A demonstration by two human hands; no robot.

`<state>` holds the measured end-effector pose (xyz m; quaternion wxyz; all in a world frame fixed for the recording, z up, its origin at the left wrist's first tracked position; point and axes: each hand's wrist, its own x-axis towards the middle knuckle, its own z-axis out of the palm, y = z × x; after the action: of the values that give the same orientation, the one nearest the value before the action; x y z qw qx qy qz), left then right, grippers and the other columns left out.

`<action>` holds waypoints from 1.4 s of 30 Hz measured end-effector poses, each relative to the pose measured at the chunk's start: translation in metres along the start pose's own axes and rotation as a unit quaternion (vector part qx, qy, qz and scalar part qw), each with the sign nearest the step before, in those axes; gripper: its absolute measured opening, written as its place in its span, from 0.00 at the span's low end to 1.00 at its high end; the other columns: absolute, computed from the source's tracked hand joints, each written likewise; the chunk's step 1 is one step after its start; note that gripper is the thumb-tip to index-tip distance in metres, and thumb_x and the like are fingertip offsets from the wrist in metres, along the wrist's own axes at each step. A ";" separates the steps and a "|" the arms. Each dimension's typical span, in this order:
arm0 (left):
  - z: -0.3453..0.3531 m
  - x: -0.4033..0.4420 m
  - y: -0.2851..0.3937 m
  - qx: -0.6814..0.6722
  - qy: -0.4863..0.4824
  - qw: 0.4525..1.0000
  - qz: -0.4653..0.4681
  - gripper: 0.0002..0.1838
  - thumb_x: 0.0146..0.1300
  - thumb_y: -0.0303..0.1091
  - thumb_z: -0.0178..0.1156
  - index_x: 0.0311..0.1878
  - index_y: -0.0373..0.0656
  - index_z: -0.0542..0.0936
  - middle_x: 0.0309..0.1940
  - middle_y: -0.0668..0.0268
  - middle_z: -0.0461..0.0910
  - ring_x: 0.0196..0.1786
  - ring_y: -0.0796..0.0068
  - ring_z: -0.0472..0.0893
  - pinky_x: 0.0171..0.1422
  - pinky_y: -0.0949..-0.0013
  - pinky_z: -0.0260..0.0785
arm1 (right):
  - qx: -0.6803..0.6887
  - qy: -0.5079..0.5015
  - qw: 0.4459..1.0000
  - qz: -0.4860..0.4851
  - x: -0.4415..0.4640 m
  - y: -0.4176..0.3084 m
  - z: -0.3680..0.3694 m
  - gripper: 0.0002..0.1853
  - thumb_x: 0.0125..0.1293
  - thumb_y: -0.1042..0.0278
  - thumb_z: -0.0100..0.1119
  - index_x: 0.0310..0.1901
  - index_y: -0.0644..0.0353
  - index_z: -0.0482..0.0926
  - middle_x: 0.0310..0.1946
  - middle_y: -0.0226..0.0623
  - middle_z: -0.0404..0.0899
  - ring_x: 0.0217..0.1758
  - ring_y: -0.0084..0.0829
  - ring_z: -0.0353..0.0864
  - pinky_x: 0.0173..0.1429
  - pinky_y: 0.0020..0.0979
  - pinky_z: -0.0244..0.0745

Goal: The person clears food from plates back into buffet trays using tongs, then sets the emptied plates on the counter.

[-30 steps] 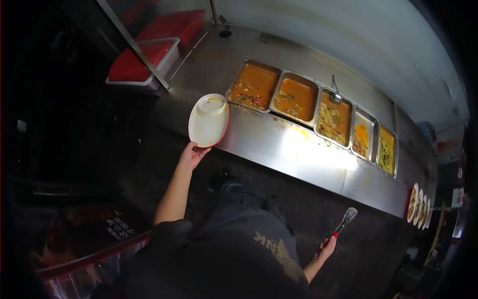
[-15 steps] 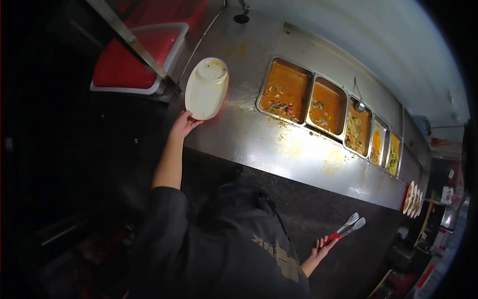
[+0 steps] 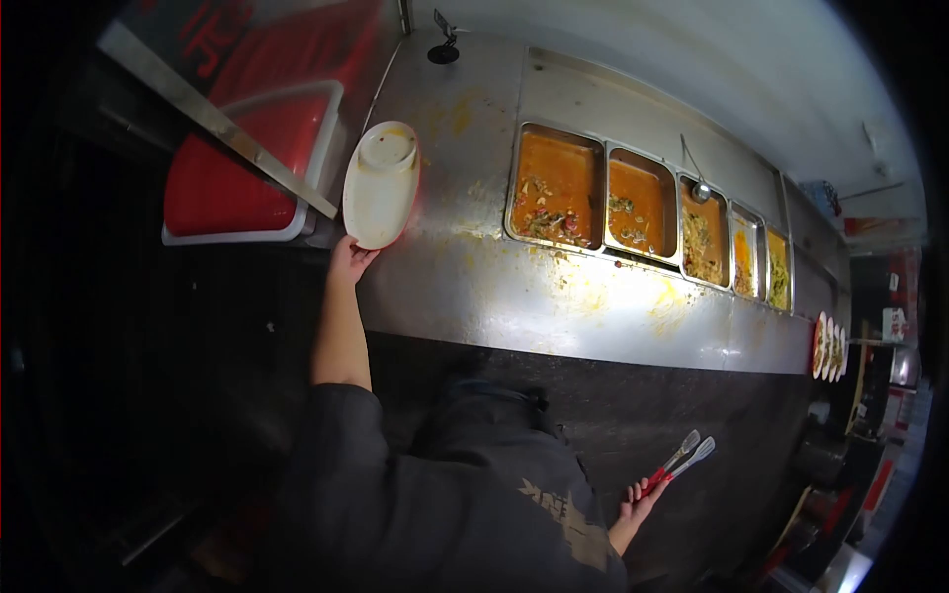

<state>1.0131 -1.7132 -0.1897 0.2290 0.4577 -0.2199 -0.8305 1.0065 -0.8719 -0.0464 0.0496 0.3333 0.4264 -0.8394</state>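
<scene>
My left hand [image 3: 352, 261] grips the near end of an oval white plate [image 3: 383, 203] with a red outer side. A small round white dish [image 3: 388, 148], smeared with sauce, sits at the plate's far end. The plate is over the left part of the steel counter [image 3: 445, 292]; whether it touches the surface I cannot tell. Low on the right, my right hand [image 3: 639, 502] is closed around the red handles of metal tongs [image 3: 682, 457]. The tongs' two tips are apart, with nothing between them, in front of the counter.
Several food pans are set into the counter, among them a large pan of orange broth [image 3: 560, 173]. A ladle [image 3: 701, 190] leans in the third pan. Red bin with a white rim [image 3: 247, 168] at left, beside a metal bar [image 3: 217, 119]. Filled plates [image 3: 828, 346] stand far right.
The view has shifted, so the counter and pans appear turned slightly. My left hand still holds the plate, now nearer the red bin and metal bar. My right hand keeps the tongs.
</scene>
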 end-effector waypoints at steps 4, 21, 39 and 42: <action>-0.006 -0.018 0.002 -0.002 -0.006 1.000 0.014 0.18 0.71 0.41 0.58 0.57 0.41 0.71 0.66 0.52 0.67 0.74 0.52 0.64 0.76 0.40 0.59 | -0.008 0.060 0.998 0.011 -0.012 0.014 -0.017 0.24 0.72 0.37 0.54 0.56 0.47 0.73 0.24 0.25 0.71 0.15 0.15 0.62 0.15 0.19 0.54; -0.229 -0.241 -0.159 -0.068 0.181 0.968 -0.163 0.10 0.63 0.37 0.59 0.44 0.44 0.79 0.47 0.62 0.84 0.51 0.62 0.83 0.58 0.49 0.79 | 0.086 0.039 0.990 0.100 0.104 0.027 -0.091 0.22 0.71 0.39 0.56 0.47 0.50 0.79 0.22 0.23 0.71 0.16 0.15 0.65 0.18 0.20 0.57; 0.115 -0.283 -0.346 0.624 -0.086 0.753 -0.192 0.24 0.69 0.29 0.48 0.68 0.46 0.69 0.47 0.61 0.83 0.43 0.69 0.85 0.47 0.59 0.82 | 0.221 0.049 0.963 0.145 0.185 -0.047 -0.237 0.25 0.69 0.37 0.57 0.48 0.53 0.78 0.28 0.25 0.76 0.24 0.19 0.72 0.26 0.22 0.65; 0.108 -0.277 -0.380 0.685 -0.055 0.675 -0.268 0.21 0.68 0.30 0.51 0.65 0.50 0.72 0.44 0.61 0.83 0.41 0.66 0.85 0.47 0.54 0.82 | 0.254 0.084 0.951 0.154 0.198 -0.045 -0.264 0.26 0.69 0.35 0.57 0.47 0.53 0.78 0.27 0.25 0.76 0.24 0.20 0.72 0.26 0.23 0.65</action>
<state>0.9839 -1.2318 -0.1737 -0.3935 0.4795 -0.6071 -0.4966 0.9735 -0.6063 -0.2443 0.0563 0.4659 0.1449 -0.8711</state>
